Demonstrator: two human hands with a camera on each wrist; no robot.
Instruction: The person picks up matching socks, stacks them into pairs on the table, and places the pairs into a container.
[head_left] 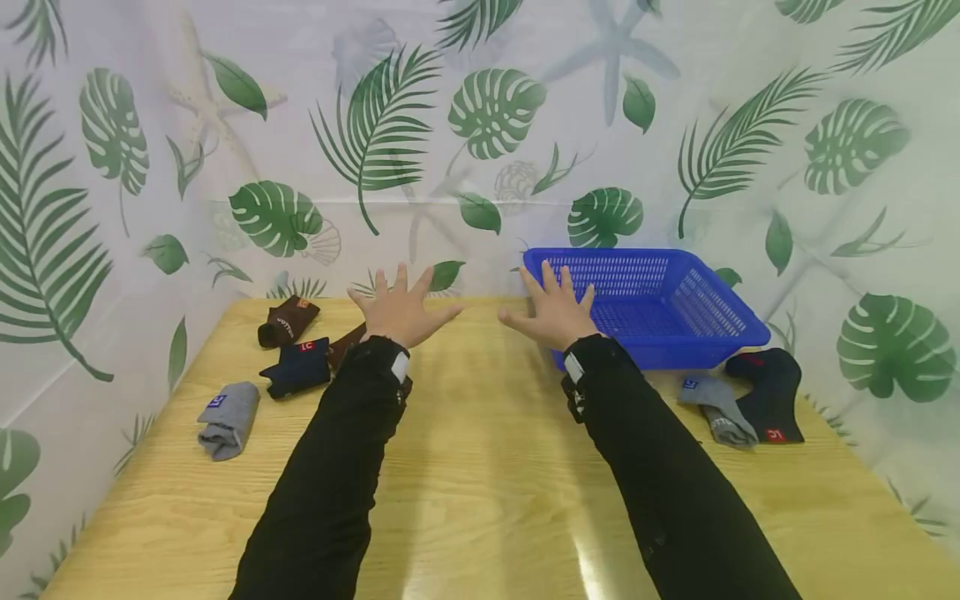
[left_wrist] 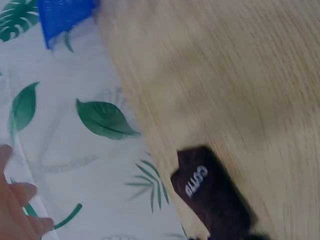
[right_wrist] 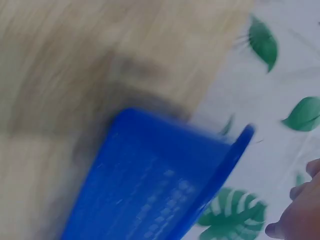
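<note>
Both hands reach forward over the table with fingers spread and nothing in them. My left hand is nearest to a brown sock, partly hidden behind the black sleeve. In the left wrist view a brown sock with pale lettering lies on the wood. To the left lie a dark navy sock, another brown sock and a folded grey sock. My right hand overlaps the near left corner of a blue plastic basket in the head view. Beside that basket lie a grey sock and a navy sock.
The light wooden table runs back to a white cloth printed with green leaves, which also rises along both sides. The perforated basket stands at the back right, near the cloth.
</note>
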